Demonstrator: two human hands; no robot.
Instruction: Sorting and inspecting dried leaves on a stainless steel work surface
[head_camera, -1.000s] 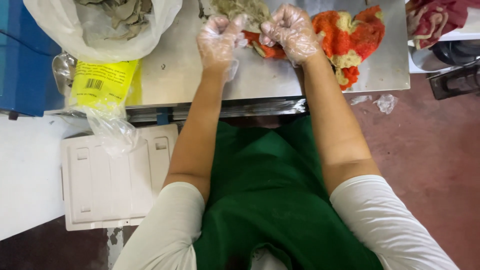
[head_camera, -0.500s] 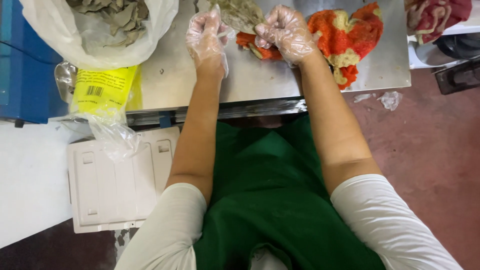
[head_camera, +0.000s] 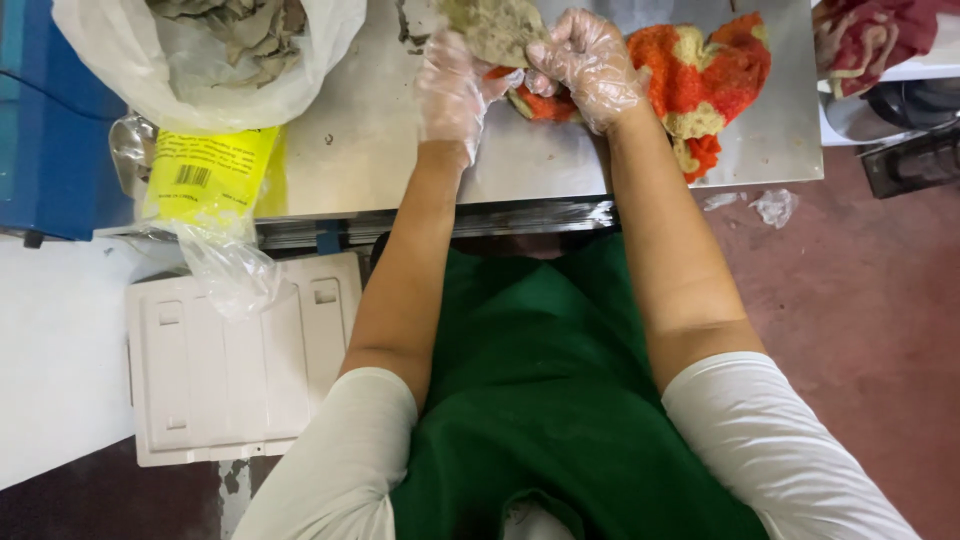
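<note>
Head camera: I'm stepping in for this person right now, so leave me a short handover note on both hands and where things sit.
Left hand: gloved in clear plastic, fingers curled at the lower edge of the flat greyish-green piece.
Right hand: gloved, pinching that piece's right edge, above the orange-and-cream cloth.
Both work over the steel table.
Done: a white plastic bag at the table's left already holds similar greyish pieces.
Left: the piece in hand is not yet in the bag. I cannot tell whether more remain.
Also nearby: yellow packet at the table's front left edge.
</note>
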